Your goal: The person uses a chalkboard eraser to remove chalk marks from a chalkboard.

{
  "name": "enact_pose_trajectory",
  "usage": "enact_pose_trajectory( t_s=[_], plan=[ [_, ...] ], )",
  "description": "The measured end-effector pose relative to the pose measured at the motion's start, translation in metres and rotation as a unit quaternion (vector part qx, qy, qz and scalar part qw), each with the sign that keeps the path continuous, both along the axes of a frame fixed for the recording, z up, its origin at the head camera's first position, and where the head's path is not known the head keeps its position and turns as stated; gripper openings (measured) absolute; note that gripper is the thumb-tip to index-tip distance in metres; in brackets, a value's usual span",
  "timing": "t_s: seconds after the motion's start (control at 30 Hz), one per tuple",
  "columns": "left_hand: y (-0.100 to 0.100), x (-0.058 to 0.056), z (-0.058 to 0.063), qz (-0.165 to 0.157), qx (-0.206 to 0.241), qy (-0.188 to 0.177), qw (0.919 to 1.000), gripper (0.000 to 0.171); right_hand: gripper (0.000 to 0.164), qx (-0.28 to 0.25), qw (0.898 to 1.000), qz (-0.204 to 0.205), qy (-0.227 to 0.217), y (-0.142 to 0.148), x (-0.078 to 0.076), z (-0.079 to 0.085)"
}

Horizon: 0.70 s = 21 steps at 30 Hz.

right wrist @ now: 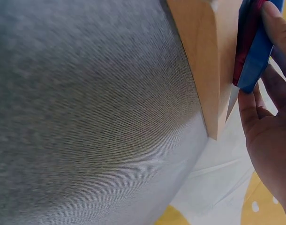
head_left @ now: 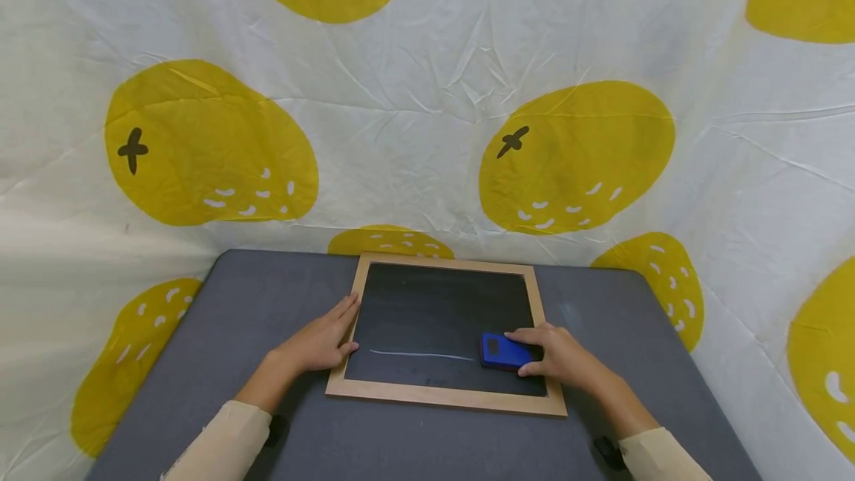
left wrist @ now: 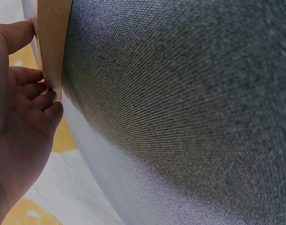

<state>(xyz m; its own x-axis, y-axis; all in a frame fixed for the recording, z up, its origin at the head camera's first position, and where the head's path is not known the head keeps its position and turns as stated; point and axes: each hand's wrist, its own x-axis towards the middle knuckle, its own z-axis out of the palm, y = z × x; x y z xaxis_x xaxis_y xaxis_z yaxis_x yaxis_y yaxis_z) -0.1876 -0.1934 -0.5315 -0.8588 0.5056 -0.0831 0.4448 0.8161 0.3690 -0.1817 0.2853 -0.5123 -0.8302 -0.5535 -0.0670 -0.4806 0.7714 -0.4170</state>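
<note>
A chalkboard [head_left: 427, 303] in a pale wooden frame lies on the grey table. One thin white chalk line [head_left: 421, 354] runs across its lower half. At the right end of that line, my right hand [head_left: 564, 353] grips a blue chalkboard eraser [head_left: 505, 352] between thumb and fingers. In the right wrist view the eraser [right wrist: 258, 56] shows a dark red underside close to the wooden frame [right wrist: 204, 56]. My left hand [head_left: 322, 338] rests against the frame's left edge, fingers fairly straight. The left wrist view shows its fingertips [left wrist: 53, 108] touching the frame's side [left wrist: 54, 42].
Grey fabric covers the table [head_left: 401, 444], which extends on both sides of the board. Behind it hangs a white curtain [head_left: 401, 162] with large yellow fruit prints, meeting the table's back edge.
</note>
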Motion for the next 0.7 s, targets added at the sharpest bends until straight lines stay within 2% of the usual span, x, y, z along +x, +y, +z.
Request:
enact_pose_trajectory(
  t_s=[0.27,0.53,0.7],
  plan=[
    [0.0,0.0,-0.003,-0.004,-0.002,0.001,1.0,0.085,0.064,-0.014,0.999,0.023,0.03,0.0,0.012,-0.005],
    [-0.002,0.005,-0.002,-0.006,0.002,-0.008,0.9999,0.08,0.064,-0.015,0.998,0.045,0.032,0.0,0.012,-0.006],
    [-0.003,0.006,-0.003,-0.008,-0.001,-0.009,0.9999,0.078,0.063,-0.013,0.997,0.062,0.039,-0.01,0.012,-0.007]
  ],
)
